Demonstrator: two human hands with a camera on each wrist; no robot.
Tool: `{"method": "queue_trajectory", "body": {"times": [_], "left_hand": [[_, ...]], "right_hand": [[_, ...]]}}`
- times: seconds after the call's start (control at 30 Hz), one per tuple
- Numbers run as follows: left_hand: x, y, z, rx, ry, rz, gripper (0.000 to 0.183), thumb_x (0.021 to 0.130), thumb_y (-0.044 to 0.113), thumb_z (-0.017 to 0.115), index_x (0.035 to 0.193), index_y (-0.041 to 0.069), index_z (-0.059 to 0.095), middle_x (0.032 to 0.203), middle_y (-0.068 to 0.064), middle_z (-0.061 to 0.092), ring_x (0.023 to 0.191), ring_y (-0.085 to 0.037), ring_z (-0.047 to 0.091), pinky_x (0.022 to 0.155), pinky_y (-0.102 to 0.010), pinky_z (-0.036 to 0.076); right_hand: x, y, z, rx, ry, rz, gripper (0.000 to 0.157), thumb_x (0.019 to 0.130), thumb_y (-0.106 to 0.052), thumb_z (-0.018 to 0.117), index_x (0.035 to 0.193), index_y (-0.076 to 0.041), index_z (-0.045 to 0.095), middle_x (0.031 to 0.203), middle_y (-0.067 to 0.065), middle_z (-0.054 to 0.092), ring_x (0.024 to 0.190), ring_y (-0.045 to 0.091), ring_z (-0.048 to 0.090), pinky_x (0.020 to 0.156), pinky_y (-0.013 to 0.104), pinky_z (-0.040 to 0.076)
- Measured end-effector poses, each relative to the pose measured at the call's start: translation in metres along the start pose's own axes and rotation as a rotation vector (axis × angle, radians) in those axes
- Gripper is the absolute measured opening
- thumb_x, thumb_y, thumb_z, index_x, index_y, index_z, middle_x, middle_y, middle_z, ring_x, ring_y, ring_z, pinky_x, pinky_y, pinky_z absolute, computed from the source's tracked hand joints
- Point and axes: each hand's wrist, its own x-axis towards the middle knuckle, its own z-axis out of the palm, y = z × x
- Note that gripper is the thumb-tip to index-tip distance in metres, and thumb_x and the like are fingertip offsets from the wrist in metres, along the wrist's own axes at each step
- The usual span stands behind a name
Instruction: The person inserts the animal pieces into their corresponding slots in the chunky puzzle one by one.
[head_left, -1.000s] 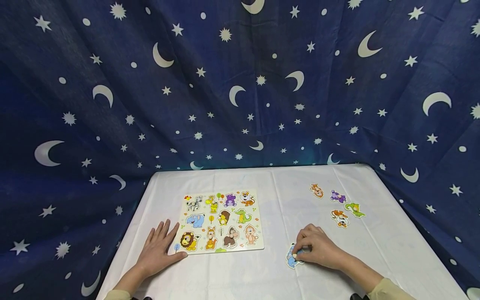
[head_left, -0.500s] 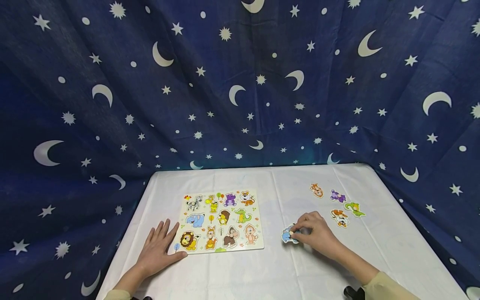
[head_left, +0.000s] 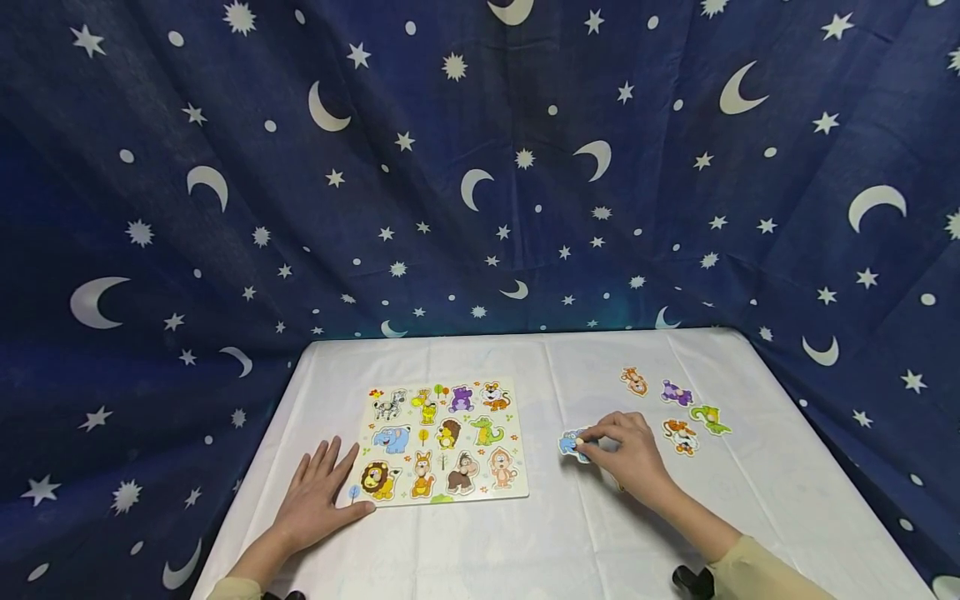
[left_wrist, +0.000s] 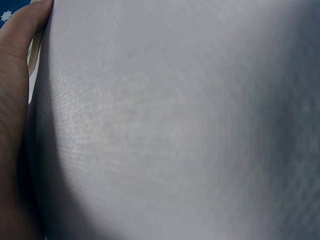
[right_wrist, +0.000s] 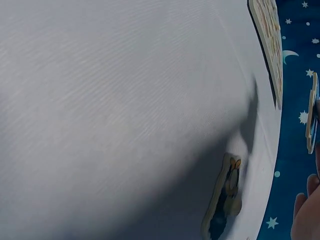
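My right hand pinches a blue elephant puzzle piece by its knob, between thumb and fingers. The right wrist view shows that piece edge-on, raised off the table. Left of it lies a pale wooden puzzle board with several animal pictures, among them a blue elephant picture in the middle row. My left hand rests with spread, straight fingers at the board's lower left, the thumb by its corner. In the left wrist view, the left hand shows only at the edge.
Loose pieces lie at the right: a monkey piece, a purple hippo piece, a green crocodile piece and a tiger piece. A white cloth covers the table. Behind hangs a blue curtain with moons and stars.
My right hand has lifted the elephant piece from the table's front and carried it away from me and slightly left. The left hand and the board have stayed put.
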Motion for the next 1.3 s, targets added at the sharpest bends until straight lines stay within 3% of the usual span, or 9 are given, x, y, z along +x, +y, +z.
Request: {"method": "queue_trajectory", "body": {"times": [0.27, 0.67, 1.3], "left_hand": [[0.000, 0.001, -0.002, -0.006, -0.004, -0.005, 0.108, 0.079, 0.078, 0.067, 0.161, 0.015, 0.036, 0.168, -0.022, 0.018, 0.154, -0.045, 0.010, 0.123, -0.061, 0.003], [0.000, 0.001, -0.002, -0.006, -0.010, -0.012, 0.108, 0.079, 0.078, 0.067, 0.161, 0.014, 0.036, 0.168, -0.022, 0.018, 0.154, -0.045, 0.009, 0.123, -0.061, 0.002], [0.001, 0.001, -0.003, -0.010, -0.012, -0.012, 0.109, 0.079, 0.077, 0.068, 0.161, 0.014, 0.036, 0.168, -0.022, 0.018, 0.154, -0.045, 0.009, 0.123, -0.061, 0.003]], "right_hand": [[0.010, -0.011, 0.014, 0.015, 0.027, -0.042, 0.016, 0.074, -0.019, 0.092, 0.086, -0.023, 0.082, 0.086, -0.015, 0.064, 0.096, 0.012, 0.048, 0.081, 0.035, 0.037], [0.030, -0.041, 0.040, 0.095, -0.035, -0.064, 0.013, 0.078, -0.022, 0.090, 0.087, -0.026, 0.081, 0.086, -0.016, 0.064, 0.096, 0.011, 0.047, 0.087, 0.039, 0.039], [0.061, -0.090, 0.102, 0.039, -0.102, -0.148, 0.008, 0.083, -0.033, 0.086, 0.087, -0.029, 0.082, 0.084, -0.013, 0.063, 0.095, 0.010, 0.047, 0.088, 0.040, 0.041]]}}
